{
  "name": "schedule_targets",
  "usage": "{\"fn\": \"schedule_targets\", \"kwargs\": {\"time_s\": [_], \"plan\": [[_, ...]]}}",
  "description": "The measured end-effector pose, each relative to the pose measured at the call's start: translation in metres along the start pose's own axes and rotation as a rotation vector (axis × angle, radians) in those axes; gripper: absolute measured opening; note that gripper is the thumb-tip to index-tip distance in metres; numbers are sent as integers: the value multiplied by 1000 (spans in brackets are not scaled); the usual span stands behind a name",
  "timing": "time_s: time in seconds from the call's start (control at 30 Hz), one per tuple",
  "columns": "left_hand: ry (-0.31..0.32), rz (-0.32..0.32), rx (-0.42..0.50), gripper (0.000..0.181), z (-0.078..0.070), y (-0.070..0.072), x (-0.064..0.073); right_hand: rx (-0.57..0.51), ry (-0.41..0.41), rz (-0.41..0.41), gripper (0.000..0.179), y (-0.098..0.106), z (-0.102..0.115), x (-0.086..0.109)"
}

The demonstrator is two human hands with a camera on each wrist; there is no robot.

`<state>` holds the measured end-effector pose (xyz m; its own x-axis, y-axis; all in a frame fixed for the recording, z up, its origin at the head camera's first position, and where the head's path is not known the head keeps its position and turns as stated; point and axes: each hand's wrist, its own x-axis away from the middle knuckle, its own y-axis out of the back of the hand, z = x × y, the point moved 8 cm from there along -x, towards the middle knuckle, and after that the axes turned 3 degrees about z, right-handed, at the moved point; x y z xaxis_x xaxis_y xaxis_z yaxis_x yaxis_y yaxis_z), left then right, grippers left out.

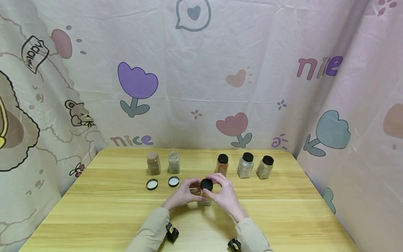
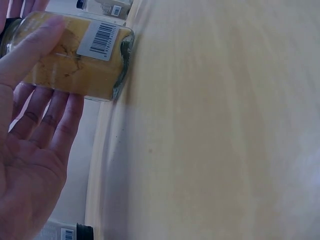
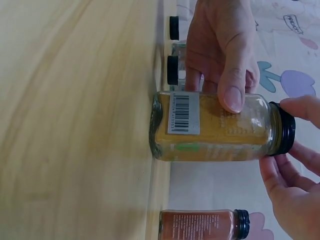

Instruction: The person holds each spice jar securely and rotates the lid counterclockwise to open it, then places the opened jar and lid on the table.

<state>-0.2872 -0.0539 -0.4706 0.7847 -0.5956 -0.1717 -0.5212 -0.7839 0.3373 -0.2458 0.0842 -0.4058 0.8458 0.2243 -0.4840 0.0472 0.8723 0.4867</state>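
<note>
A glass spice jar (image 3: 210, 145) of yellow-brown powder, with a barcode label, stands upright before me. My left hand (image 1: 183, 194) holds its body, the thumb (image 2: 42, 42) lying along the glass and the fingers round the far side. At the top, my right hand (image 1: 225, 195) grips the black lid (image 3: 286, 129) between thumb and fingers. The lid sits on the jar's neck. Just behind stands a capped jar of reddish powder (image 1: 222, 168), partly covered by the right hand in the head view.
Back left are two lidless jars, one brownish (image 1: 154, 165) and one pale (image 1: 174, 163). Two black lids, one left (image 1: 152, 184) and one right (image 1: 173, 181), lie white side up before them. Two capped jars (image 1: 245, 167) (image 1: 265, 169) stand back right. A printed curtain (image 1: 189, 87) hangs behind the wooden table (image 1: 104, 213).
</note>
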Motion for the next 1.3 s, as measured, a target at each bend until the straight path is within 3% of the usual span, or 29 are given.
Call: {"fn": "schedule_targets", "kwargs": {"time_s": [0.2,0.43,0.87,1.3], "plan": [[-3,8,23,49,0,-1,1,44,-31,-30,45,2,-3,2],[8,9,45,50,0,-1,1,80,10,-91,43,5,1,2],[11,10,8,49,1,0,0,23,4,-2,41,0,1,1],[26,4,32,49,2,0,1,63,-3,-63,39,0,0,2]]}}
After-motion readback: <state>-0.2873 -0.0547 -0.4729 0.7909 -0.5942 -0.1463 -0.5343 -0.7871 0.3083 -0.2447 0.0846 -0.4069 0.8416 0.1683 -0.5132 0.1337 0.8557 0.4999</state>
